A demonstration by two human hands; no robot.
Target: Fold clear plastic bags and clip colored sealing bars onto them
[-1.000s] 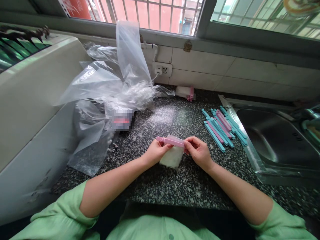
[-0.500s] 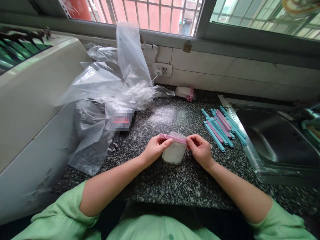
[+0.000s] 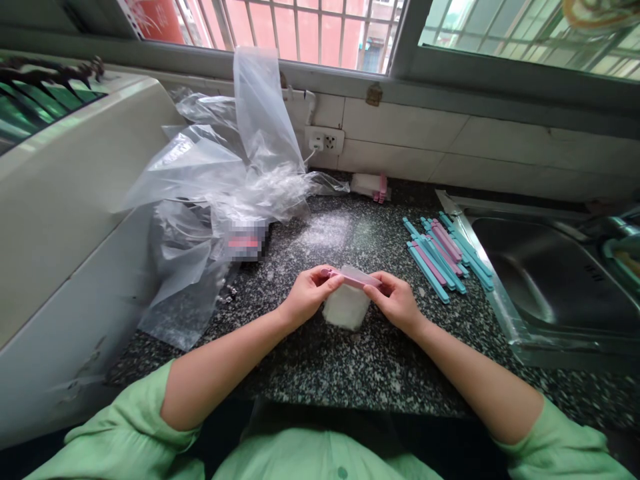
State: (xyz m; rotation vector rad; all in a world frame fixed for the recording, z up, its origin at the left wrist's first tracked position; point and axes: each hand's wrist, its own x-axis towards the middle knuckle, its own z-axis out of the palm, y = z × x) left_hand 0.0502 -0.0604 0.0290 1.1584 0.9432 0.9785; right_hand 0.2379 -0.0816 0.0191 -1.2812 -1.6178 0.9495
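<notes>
A pink bag sealing clip [image 3: 355,280] lies across the top of a small clear plastic bag [image 3: 345,308] with white contents. My left hand [image 3: 311,295] pinches the clip's left end, thumb on the near side. At the other end my right hand [image 3: 399,303] grips it, with the thumb pressed on its front and the fingers behind, partly hidden. A short flap of the bag sticks up above the clip. The bag's lower part hangs at or just above the speckled dark countertop [image 3: 345,380]; I cannot tell if it touches.
Blue and pink sealing clips [image 3: 440,257] lie loose beside the sink [image 3: 535,273] on the right. Crumpled clear plastic bags [image 3: 200,167] fill the left back. A clipped packet [image 3: 369,185] rests by the wall, near a socket [image 3: 325,140]. White powder [image 3: 325,229] is scattered on the counter.
My right hand has shifted slightly left along the clip, its thumb now over the front. The clip's right end sits a little lower, and my left hand keeps its hold.
</notes>
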